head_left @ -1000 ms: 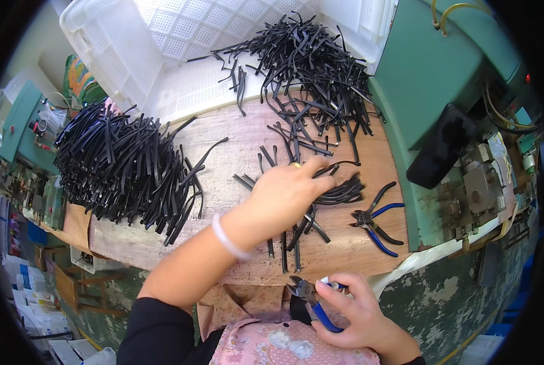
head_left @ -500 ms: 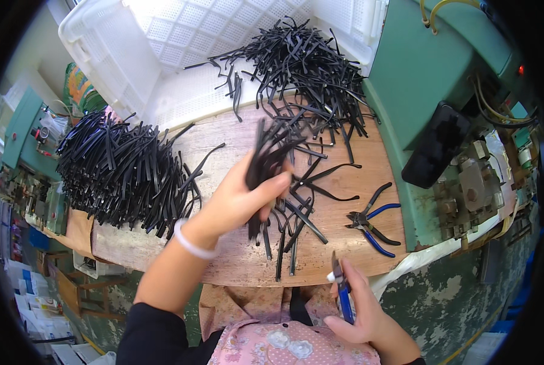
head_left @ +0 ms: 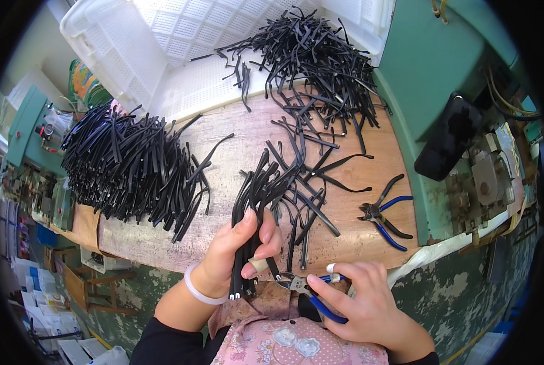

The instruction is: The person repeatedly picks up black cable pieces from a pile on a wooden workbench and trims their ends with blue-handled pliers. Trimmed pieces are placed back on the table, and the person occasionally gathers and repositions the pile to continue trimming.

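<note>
My left hand (head_left: pixel 238 246) is wrapped round a bunch of black eyeglass temples (head_left: pixel 257 188), their curved tips up and their ends pointing down. One temple sticks out from the bunch toward the right. In my right hand (head_left: pixel 360 304) is a pair of blue-handled cutting pliers (head_left: pixel 296 283), its jaws at the lower end of that temple. Whether the jaws touch it I cannot tell. A wrapping covers one left fingertip, and a white one sits on a right finger. Loose temples (head_left: pixel 311 210) lie on the table just beyond my hands.
A big pile of temples (head_left: pixel 314 61) spills from a white plastic crate (head_left: pixel 187 91) on its side. Another dense heap (head_left: pixel 132 164) lies left on the wooden table (head_left: pixel 217 158). Spare blue-and-black pliers (head_left: pixel 384 213) rest at right, beside a green machine (head_left: pixel 418 91) with a black phone (head_left: pixel 448 137).
My left hand has come down toward me with the bunch of temples. My right hand has raised and turned the pliers leftward, bringing their jaws to one temple's end.
</note>
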Demonstrator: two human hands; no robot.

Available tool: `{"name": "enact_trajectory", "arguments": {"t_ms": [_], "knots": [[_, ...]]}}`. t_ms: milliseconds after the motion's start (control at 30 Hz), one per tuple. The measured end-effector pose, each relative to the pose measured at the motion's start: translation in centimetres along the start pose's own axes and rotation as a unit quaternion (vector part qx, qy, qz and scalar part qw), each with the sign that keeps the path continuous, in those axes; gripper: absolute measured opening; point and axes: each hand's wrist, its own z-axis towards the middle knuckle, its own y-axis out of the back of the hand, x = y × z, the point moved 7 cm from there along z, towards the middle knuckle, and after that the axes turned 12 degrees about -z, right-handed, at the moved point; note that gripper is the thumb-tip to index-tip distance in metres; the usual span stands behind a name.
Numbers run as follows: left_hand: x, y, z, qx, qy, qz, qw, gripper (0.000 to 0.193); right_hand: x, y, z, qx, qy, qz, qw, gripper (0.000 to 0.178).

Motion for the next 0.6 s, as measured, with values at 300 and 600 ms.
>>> {"name": "enact_trajectory", "arguments": {"t_ms": [300,600], "knots": [[-1.2,-2.2,-2.3,0.021,-0.223,0.159,0.962,0.041,-0.7,-0.7,-0.6,0.029,-0.025,0.064,0.997,0.068],[-0.2,-4.0,-5.4,0.009,-0.486,0.306,0.819,0.042,0.1,-0.2,0.1,-0.009,-0.028,0.093,0.995,0.072]]}}
